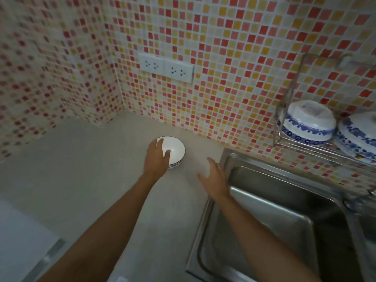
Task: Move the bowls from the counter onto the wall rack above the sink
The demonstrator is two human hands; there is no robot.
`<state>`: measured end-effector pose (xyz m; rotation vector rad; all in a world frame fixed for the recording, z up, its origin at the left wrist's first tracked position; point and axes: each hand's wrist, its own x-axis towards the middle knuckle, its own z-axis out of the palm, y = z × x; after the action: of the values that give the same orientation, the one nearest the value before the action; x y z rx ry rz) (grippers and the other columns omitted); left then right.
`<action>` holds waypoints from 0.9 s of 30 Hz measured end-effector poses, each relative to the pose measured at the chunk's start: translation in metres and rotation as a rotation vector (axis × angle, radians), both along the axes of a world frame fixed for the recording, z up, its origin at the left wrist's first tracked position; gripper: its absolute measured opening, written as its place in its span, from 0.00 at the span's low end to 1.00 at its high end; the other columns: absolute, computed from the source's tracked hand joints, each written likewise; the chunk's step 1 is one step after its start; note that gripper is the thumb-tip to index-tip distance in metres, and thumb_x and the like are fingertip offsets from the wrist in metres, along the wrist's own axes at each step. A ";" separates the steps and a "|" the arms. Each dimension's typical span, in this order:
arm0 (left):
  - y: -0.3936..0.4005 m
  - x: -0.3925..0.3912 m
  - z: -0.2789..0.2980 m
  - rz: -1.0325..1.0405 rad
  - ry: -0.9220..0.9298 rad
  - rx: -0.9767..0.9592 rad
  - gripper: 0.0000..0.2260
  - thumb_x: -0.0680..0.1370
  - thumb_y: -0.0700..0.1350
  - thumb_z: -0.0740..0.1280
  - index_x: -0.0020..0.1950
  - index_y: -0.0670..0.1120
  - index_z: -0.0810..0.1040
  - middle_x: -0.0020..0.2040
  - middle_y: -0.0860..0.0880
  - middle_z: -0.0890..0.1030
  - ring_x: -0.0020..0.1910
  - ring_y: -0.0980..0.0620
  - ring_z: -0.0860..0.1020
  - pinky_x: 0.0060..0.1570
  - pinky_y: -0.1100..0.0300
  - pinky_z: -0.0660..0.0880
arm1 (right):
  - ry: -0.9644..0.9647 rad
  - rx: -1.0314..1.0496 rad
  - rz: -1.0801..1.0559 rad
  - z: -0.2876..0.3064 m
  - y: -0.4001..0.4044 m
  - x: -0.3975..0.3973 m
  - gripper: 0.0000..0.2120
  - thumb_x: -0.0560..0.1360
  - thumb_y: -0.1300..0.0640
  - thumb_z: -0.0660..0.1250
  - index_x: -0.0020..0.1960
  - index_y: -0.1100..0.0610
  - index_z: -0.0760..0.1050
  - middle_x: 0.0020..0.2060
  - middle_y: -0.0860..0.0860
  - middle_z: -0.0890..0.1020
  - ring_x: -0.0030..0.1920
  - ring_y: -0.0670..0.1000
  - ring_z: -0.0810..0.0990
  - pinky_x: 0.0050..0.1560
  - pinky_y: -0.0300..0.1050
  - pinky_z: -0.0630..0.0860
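Note:
One white bowl [175,150] with a blue-patterned outside stands upright on the pale counter [85,169] near the back wall. My left hand [157,157] reaches over its left rim with fingers spread and touching it, without a closed grip. My right hand [216,176] hovers open over the counter to the bowl's right, at the sink's left edge, holding nothing. On the wire wall rack [289,102] at the right two blue-and-white bowls lie upside down: one [309,122] at the rack's left end, a second [360,137] cut off by the frame edge.
A steel sink [270,216] takes up the lower right, under the rack. A double wall socket [165,68] sits on the mosaic-tiled wall above the bowl. The tiled walls meet in a corner at the back left. A white surface with a metal strip [26,251] shows at the lower left.

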<state>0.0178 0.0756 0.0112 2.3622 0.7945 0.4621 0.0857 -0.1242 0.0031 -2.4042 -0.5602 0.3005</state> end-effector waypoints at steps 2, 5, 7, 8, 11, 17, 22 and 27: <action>0.023 -0.003 -0.008 0.077 0.004 -0.090 0.23 0.79 0.45 0.61 0.72 0.38 0.63 0.71 0.37 0.66 0.71 0.38 0.64 0.69 0.48 0.61 | 0.088 -0.004 -0.007 -0.003 0.030 0.002 0.33 0.74 0.45 0.67 0.75 0.51 0.58 0.68 0.58 0.70 0.67 0.59 0.71 0.64 0.52 0.70; 0.047 0.001 -0.020 0.171 0.033 -0.248 0.25 0.79 0.45 0.62 0.72 0.37 0.61 0.71 0.35 0.65 0.70 0.38 0.65 0.69 0.48 0.61 | 0.204 0.006 -0.032 -0.011 0.065 0.007 0.34 0.74 0.40 0.66 0.74 0.51 0.58 0.67 0.59 0.73 0.65 0.60 0.73 0.62 0.52 0.72; 0.059 0.008 -0.029 0.210 0.045 -0.347 0.26 0.79 0.46 0.63 0.72 0.36 0.61 0.71 0.34 0.65 0.69 0.37 0.66 0.68 0.49 0.63 | 0.261 -0.011 -0.049 -0.017 0.085 0.013 0.34 0.74 0.40 0.64 0.74 0.52 0.58 0.67 0.60 0.73 0.66 0.61 0.72 0.62 0.52 0.71; 0.062 0.012 -0.033 0.217 0.052 -0.386 0.25 0.79 0.46 0.63 0.72 0.36 0.61 0.70 0.34 0.66 0.68 0.37 0.67 0.67 0.50 0.64 | 0.292 -0.009 -0.061 -0.020 0.092 0.015 0.34 0.75 0.40 0.64 0.75 0.53 0.57 0.68 0.60 0.72 0.66 0.61 0.71 0.63 0.52 0.70; 0.073 0.023 -0.048 0.245 0.068 -0.502 0.22 0.78 0.44 0.64 0.69 0.36 0.66 0.66 0.35 0.72 0.65 0.37 0.71 0.63 0.49 0.69 | 0.396 -0.011 -0.132 -0.030 0.112 0.024 0.36 0.75 0.40 0.64 0.75 0.56 0.56 0.70 0.61 0.69 0.68 0.63 0.70 0.64 0.52 0.69; 0.074 0.034 -0.066 0.338 0.057 -0.642 0.17 0.75 0.35 0.58 0.64 0.37 0.72 0.63 0.37 0.76 0.61 0.38 0.74 0.58 0.52 0.71 | 0.598 0.046 -0.245 -0.044 0.130 0.029 0.29 0.72 0.45 0.61 0.70 0.53 0.63 0.55 0.61 0.80 0.39 0.60 0.84 0.37 0.50 0.82; 0.068 0.037 -0.067 0.351 0.059 -0.724 0.17 0.76 0.35 0.56 0.64 0.37 0.71 0.63 0.38 0.75 0.61 0.39 0.74 0.55 0.54 0.71 | 0.670 0.189 -0.288 -0.037 0.130 0.023 0.16 0.75 0.59 0.56 0.61 0.60 0.68 0.45 0.63 0.83 0.25 0.52 0.80 0.21 0.37 0.72; 0.047 0.027 -0.053 0.241 0.044 -0.868 0.15 0.76 0.40 0.59 0.63 0.41 0.67 0.61 0.39 0.75 0.54 0.42 0.74 0.50 0.54 0.71 | 0.650 0.257 -0.316 -0.032 0.096 0.009 0.14 0.75 0.60 0.55 0.60 0.59 0.67 0.44 0.62 0.83 0.26 0.53 0.81 0.23 0.38 0.74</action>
<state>0.0448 0.1224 -0.0416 1.4840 1.0423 0.1081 0.0945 -0.0283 -0.0289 -1.9486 0.0746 0.7742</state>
